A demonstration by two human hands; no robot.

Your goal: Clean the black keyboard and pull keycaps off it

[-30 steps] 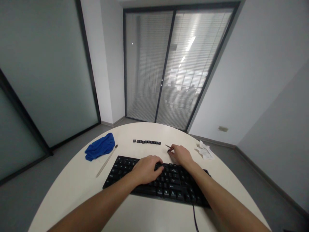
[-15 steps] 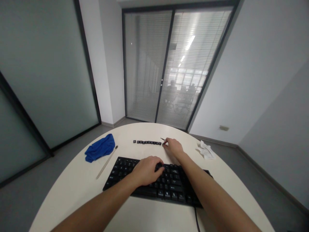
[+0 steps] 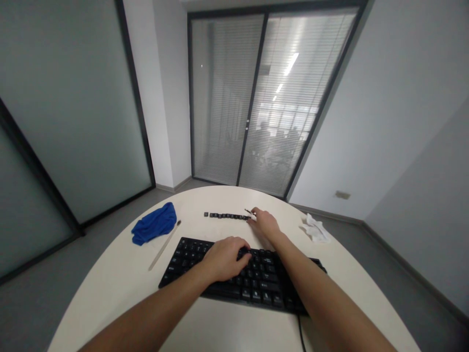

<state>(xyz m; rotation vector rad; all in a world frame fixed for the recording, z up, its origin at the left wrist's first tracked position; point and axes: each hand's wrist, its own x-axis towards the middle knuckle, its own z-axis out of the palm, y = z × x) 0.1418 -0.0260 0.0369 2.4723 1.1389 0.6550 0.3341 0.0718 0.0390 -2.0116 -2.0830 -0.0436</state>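
A black keyboard (image 3: pixel 260 288) lies across the table, partly hidden under both forearms. My left hand (image 3: pixel 229 258) rests on its upper middle keys, fingers curled, and whatever they may hold is hidden. Behind the keyboard, several loose black keycaps (image 3: pixel 227 216) form a row, with one keycap (image 3: pixel 205 214) set slightly apart at the left. At the row's right end is my right hand (image 3: pixel 263 222), its fingers closed round a thin dark tool (image 3: pixel 249 211) whose tip points left. The fingertips are beside the last keycap.
On the round white table (image 3: pixel 120 288), a blue cloth (image 3: pixel 154 224) and a brush with a pale handle (image 3: pixel 161 252) lie at the left. A crumpled white cloth (image 3: pixel 315 229) is at the right. A cable (image 3: pixel 301 332) runs off the front.
The last keycap at the right now sits closer to the row, and my right fingers have shifted slightly with it. My left hand stays on the keyboard. The view has moved slightly.
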